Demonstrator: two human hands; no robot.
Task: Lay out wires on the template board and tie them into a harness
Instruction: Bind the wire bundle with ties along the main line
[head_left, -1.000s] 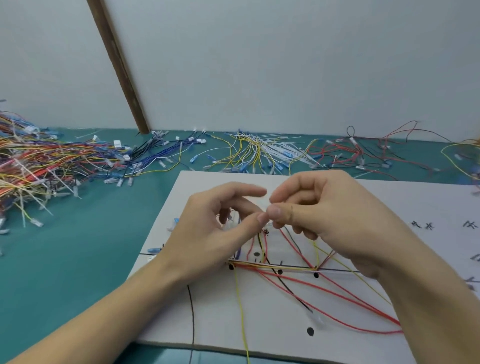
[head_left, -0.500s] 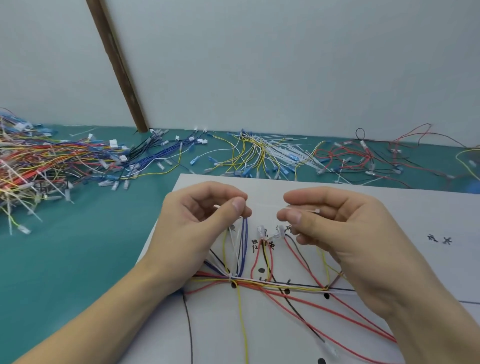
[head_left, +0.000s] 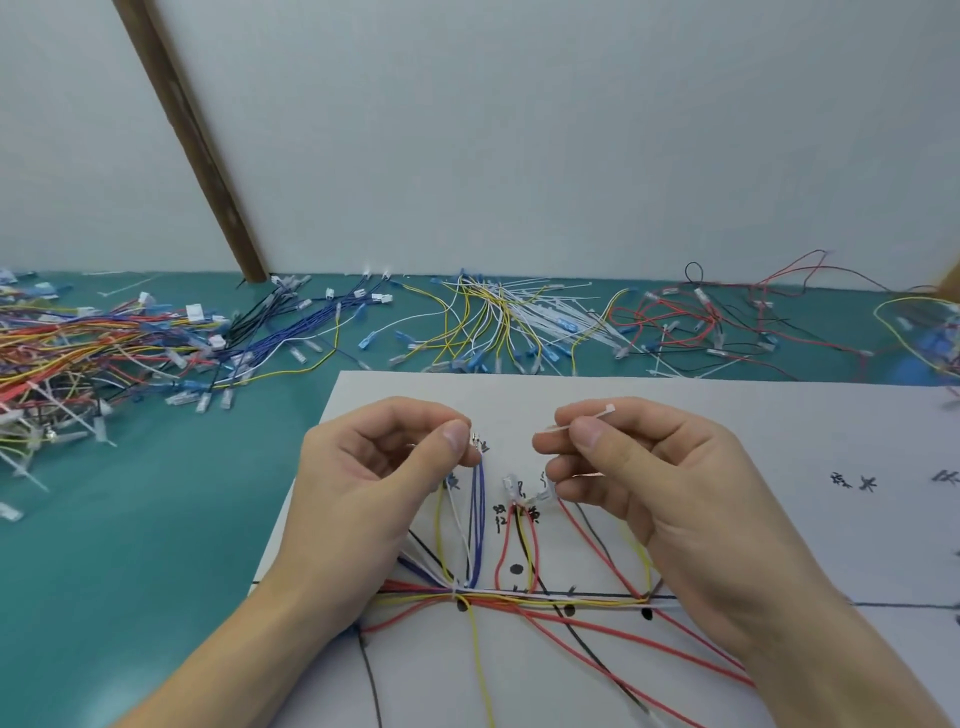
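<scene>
On the teal tabletop (head_left: 130, 545), a tangled wire pile (head_left: 93, 353) waits at far left. The left hand (head_left: 374, 493) pinches the upper ends of the blue wires (head_left: 478, 519), its grip clenched on them, probably to keep them upright over the bundle (head_left: 519, 597) lying along the black line on the template board (head_left: 779, 519). The right hand (head_left: 639, 467) grips a white cable tie (head_left: 576, 421) between thumb and forefinger, seemingly ready for tying.

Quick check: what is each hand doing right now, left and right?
Left hand: fingers curled, pinching something thin at the tips of the blue wires; exactly what cannot be told.
Right hand: pinching a white cable tie.
</scene>
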